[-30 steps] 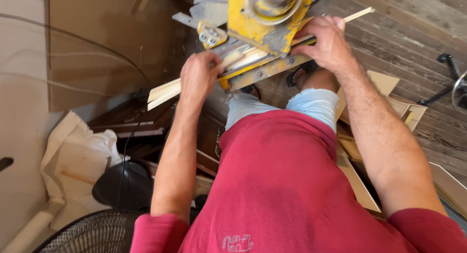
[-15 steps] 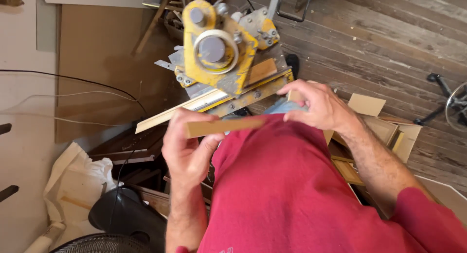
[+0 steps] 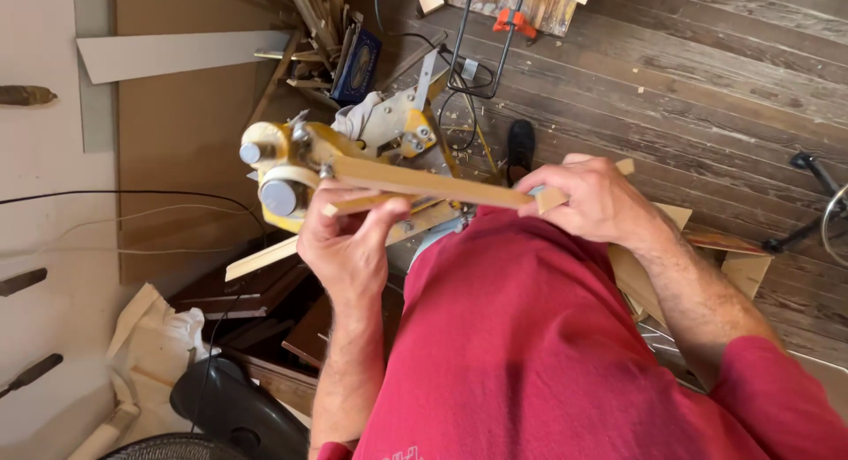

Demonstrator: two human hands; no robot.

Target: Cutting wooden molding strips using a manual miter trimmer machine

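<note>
Up off the yellow saw (image 3: pixel 291 173) comes the wood strip (image 3: pixel 424 184), now level before the chest: left hand (image 3: pixel 349 248) and right hand (image 3: pixel 596 199) clamped on its ends, a second stick pinched along.

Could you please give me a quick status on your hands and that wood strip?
Left hand and right hand both gripping the wood strip, held level at chest. Yellow saw just behind. Nothing in the way.
</note>
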